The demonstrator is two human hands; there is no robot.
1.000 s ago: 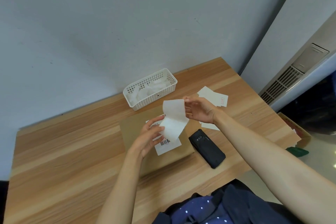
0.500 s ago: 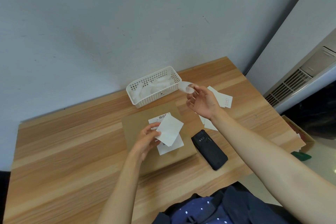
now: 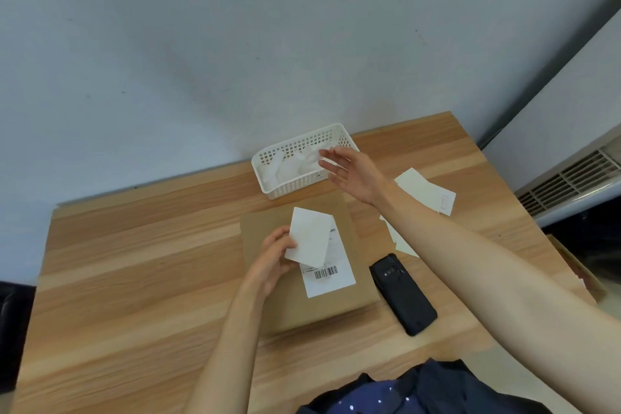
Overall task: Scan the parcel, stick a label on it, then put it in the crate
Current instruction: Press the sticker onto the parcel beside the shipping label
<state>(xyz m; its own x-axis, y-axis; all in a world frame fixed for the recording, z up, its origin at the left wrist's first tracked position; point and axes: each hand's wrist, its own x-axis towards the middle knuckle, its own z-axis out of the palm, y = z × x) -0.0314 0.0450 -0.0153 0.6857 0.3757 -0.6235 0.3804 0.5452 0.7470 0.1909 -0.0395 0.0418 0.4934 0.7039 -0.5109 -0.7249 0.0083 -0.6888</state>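
Left hand [image 3: 272, 254] pinching blank label [image 3: 311, 235] above parcel [image 3: 268, 309]; right hand [image 3: 353, 171] spread over far basket [image 3: 289, 186].

A barcode is printed on the white shipping label [image 3: 331, 274] stuck to the cardboard parcel [image 3: 268, 228]; its small print is unreadable.

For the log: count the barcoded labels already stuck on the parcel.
1 visible: the barcoded label lies on the parcel top, partly covered by the blank label; more may hide beneath.
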